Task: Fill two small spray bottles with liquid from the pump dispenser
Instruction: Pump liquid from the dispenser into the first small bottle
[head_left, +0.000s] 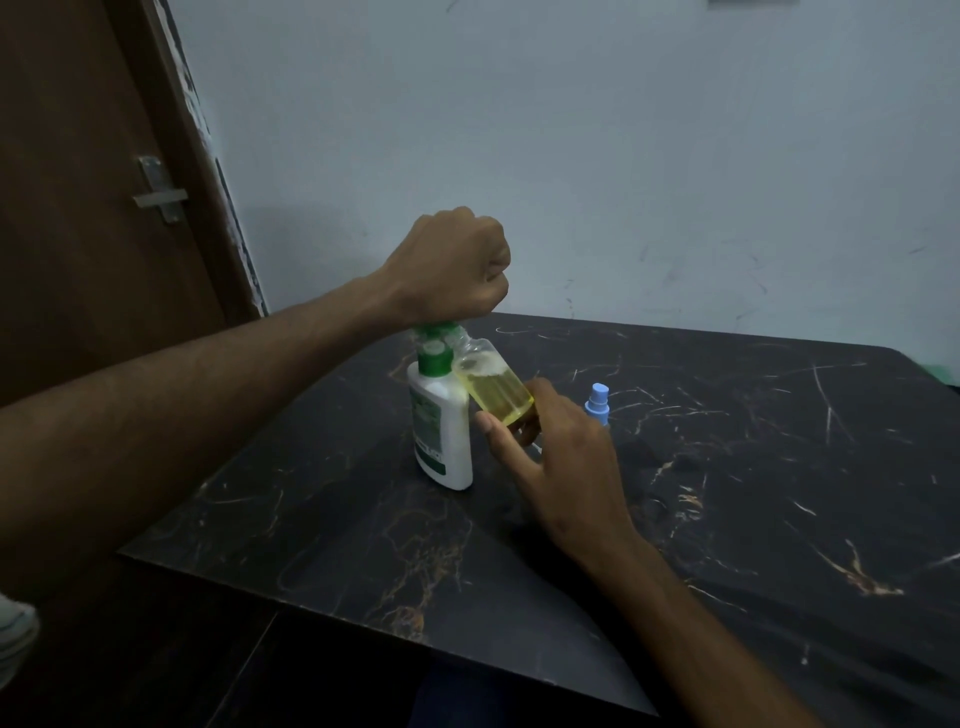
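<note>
The left hand (451, 265), curled into a fist, presses down on the green pump head of the white pump dispenser (441, 426) standing on the black marble table (727, 493). The right hand (561, 457) pinches the base of a tilted clear spray bottle (493, 387), about half full of yellow liquid, its open neck up at the spout. A blue spray cap (597, 401) shows just behind the right hand.

one pump dispenser (441, 431); two small spray bottles (493, 389) (597, 402); two hands (452, 265) (561, 457); one table (727, 493)
</note>
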